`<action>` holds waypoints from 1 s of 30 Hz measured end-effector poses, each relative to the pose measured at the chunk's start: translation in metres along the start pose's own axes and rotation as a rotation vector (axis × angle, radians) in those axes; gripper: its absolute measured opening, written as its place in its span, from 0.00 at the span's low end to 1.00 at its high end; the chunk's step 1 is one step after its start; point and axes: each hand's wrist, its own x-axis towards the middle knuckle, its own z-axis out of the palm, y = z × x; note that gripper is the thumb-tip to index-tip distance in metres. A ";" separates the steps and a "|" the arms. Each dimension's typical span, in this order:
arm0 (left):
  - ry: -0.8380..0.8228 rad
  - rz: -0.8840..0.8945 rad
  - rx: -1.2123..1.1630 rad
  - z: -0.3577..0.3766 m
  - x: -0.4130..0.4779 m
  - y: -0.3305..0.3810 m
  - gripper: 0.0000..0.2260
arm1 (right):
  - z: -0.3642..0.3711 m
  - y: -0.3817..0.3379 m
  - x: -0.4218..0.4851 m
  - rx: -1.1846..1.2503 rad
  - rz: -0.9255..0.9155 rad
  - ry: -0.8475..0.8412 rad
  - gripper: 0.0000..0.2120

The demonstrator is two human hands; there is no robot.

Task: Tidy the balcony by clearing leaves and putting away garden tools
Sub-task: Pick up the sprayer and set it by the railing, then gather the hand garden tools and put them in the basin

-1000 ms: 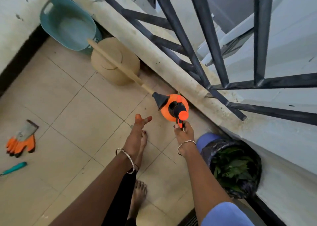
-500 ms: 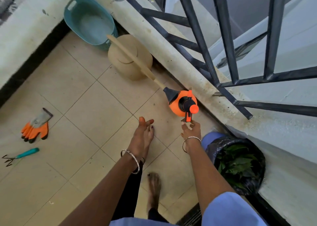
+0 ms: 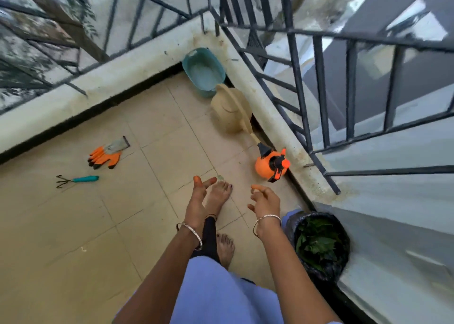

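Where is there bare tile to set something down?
Bare tile lies between the gloves and the watering can, and across the near-left floor, this side of the hand rake. Along the right ledge it is crowded: basin, watering can, orange sprayer and leaf bin stand in a row.

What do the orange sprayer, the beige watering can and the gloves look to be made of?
The orange sprayer looks like smooth, evenly coloured plastic with a black pump head. The beige watering can is probably matte moulded plastic, one uniform colour. The gloves seem grey knit fabric with an orange, possibly rubbery coating.
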 end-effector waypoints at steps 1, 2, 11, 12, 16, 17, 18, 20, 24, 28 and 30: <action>0.022 0.019 0.000 -0.011 -0.010 0.002 0.27 | 0.000 -0.011 -0.020 -0.001 -0.042 -0.018 0.11; 0.034 0.051 0.046 -0.019 -0.016 0.002 0.28 | -0.001 -0.022 -0.038 0.000 -0.078 -0.035 0.11; 0.034 0.331 -0.044 -0.132 -0.153 0.017 0.28 | 0.022 -0.089 -0.224 -0.030 -0.399 -0.334 0.11; 0.055 0.355 -0.068 -0.142 -0.165 0.019 0.27 | 0.027 -0.091 -0.239 -0.065 -0.427 -0.376 0.11; 0.208 0.439 -0.218 -0.201 -0.212 0.022 0.24 | 0.066 -0.100 -0.301 -0.232 -0.489 -0.575 0.13; 0.239 0.454 -0.254 -0.215 -0.220 0.022 0.22 | 0.077 -0.101 -0.313 -0.257 -0.498 -0.603 0.13; 0.281 0.461 -0.300 -0.233 -0.228 0.021 0.21 | 0.093 -0.103 -0.329 -0.288 -0.503 -0.638 0.13; 0.368 0.451 -0.372 -0.266 -0.242 0.021 0.19 | 0.121 -0.102 -0.357 -0.345 -0.513 -0.687 0.13; 0.595 0.414 -0.509 -0.334 -0.259 0.018 0.11 | 0.174 -0.087 -0.403 -0.474 -0.531 -0.783 0.12; 0.706 0.384 -0.595 -0.406 -0.265 0.016 0.08 | 0.240 -0.061 -0.436 -0.625 -0.525 -0.853 0.12; 0.755 0.361 -0.639 -0.445 -0.261 0.014 0.09 | 0.275 -0.045 -0.453 -0.696 -0.515 -0.870 0.12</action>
